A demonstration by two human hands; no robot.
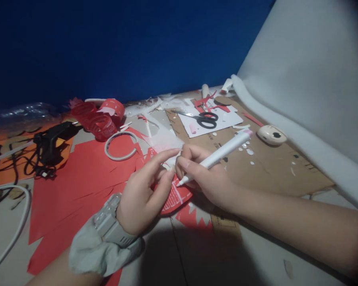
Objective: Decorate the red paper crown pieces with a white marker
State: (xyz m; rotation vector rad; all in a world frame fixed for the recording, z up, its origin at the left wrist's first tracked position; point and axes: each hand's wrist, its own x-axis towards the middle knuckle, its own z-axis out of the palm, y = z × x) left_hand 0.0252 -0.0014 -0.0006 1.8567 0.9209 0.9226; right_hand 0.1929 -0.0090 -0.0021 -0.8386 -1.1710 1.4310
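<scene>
My left hand (pixel 144 192) pinches a curved red paper piece (pixel 171 200) between thumb and fingers. Pale pink-white lines in a brick-like pattern cover part of that piece. In my right hand (pixel 210 176) is a white marker (pixel 222 154) with a pink end, held slantwise like a pen. Its tip touches the red piece or sits just above it, close to the drawn lines. Some fingertips of both hands meet at the top of the piece and hide part of it. Under and left of my left hand lie large red paper sheets (pixel 65 190).
A roll of tape (pixel 121 146) lies on the red sheets, near red paper rings (pixel 103 125). At left is a black glue gun (pixel 49 143) with its cord. Black-handled scissors (pixel 207 119) rest on white paper over cardboard (pixel 274 171). A cream rounded device (pixel 271 135) sits at right.
</scene>
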